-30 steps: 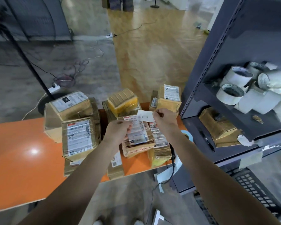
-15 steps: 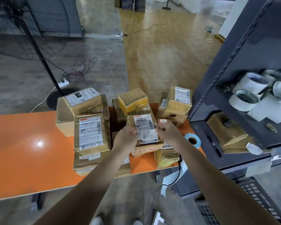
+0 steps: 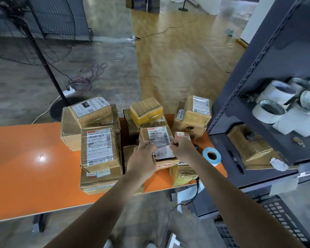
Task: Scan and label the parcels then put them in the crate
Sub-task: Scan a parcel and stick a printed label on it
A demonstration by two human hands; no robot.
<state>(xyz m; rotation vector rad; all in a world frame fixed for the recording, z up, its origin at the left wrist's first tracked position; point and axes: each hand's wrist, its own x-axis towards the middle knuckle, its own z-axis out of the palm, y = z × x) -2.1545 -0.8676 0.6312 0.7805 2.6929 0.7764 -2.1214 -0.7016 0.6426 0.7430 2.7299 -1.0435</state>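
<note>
Several taped cardboard parcels lie on the orange table point(image 3: 25, 167). Both hands are on the middle parcel point(image 3: 157, 134), which carries a printed shipping label. A small white label point(image 3: 164, 153) with handwriting lies on its near part. My left hand point(image 3: 141, 159) rests on the parcel with its fingers pressing the small label's left side. My right hand point(image 3: 182, 147) is curled and pinches the label's right edge. A black plastic crate point(image 3: 277, 219) sits on the floor at the lower right, below the shelf.
A blue label roll point(image 3: 211, 155) stands on the table's right end. Stacked parcels point(image 3: 98, 145) lie left of my hands, a yellow parcel point(image 3: 146, 110) and a box point(image 3: 195, 113) behind. A dark metal shelf point(image 3: 258, 68) with tape rolls point(image 3: 274, 106) rises on the right. A fan stand point(image 3: 43, 59) stands far left.
Both hands have come down from holding the small white label in the air and have laid it on the middle parcel. The view has also shifted slightly.
</note>
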